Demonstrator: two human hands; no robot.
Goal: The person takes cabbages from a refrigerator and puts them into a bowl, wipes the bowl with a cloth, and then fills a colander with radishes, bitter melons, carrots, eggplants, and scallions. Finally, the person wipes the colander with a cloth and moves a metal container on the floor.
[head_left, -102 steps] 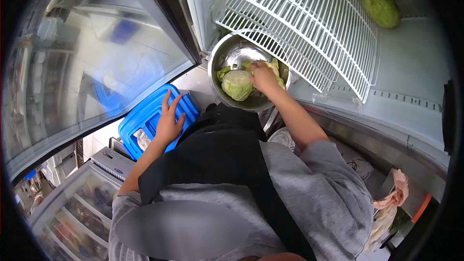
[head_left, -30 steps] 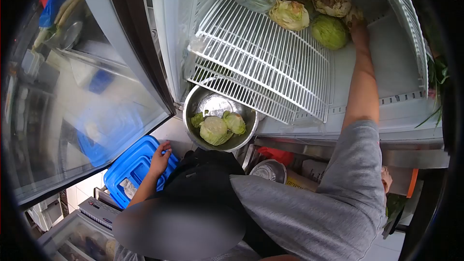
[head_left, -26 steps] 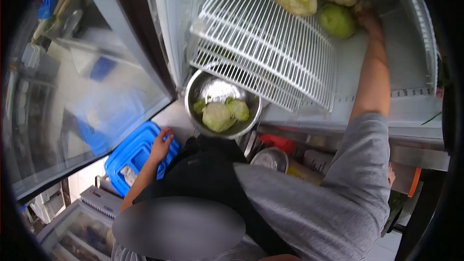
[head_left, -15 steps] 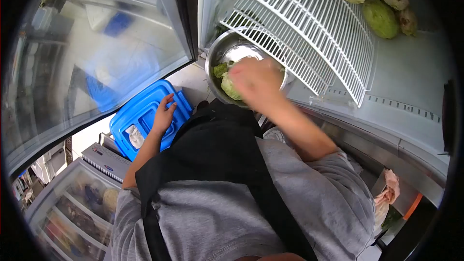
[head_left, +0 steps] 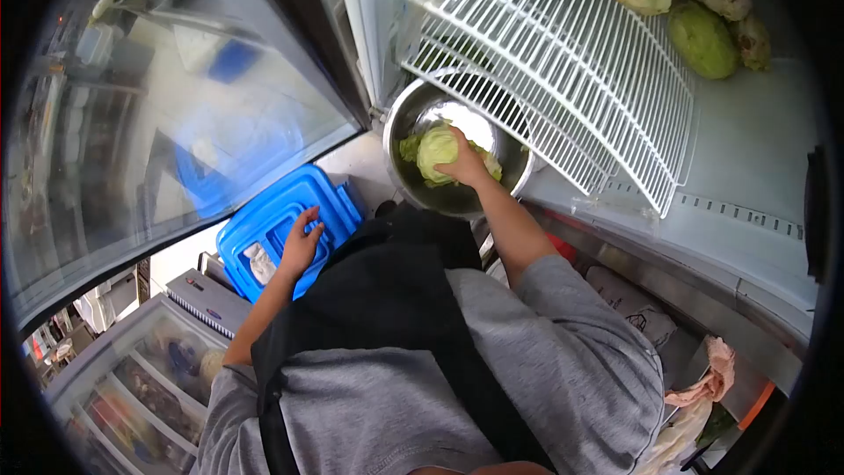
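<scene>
My right hand (head_left: 466,163) is wrapped round a pale green lettuce head (head_left: 437,149) inside a steel bowl (head_left: 398,167). Loose green leaves (head_left: 410,148) lie beside the head in the bowl, whose far right part is under the edge of a white wire shelf. My left hand (head_left: 301,242) hovers over a blue plastic lid (head_left: 281,198), fingers apart and slightly curled, holding nothing.
White wire shelves (head_left: 563,62) jut out of the open fridge. More lettuce heads (head_left: 702,40) sit at the upper right. A glass door (head_left: 220,79) stands open at the left, above a clear-topped drawer unit (head_left: 141,378). A tied bag (head_left: 703,387) hangs at the lower right.
My right hand, blurred above the bowl before, has moved down into it and now grips the lettuce head. My left hand stays over the blue lid. The view has shifted slightly.
</scene>
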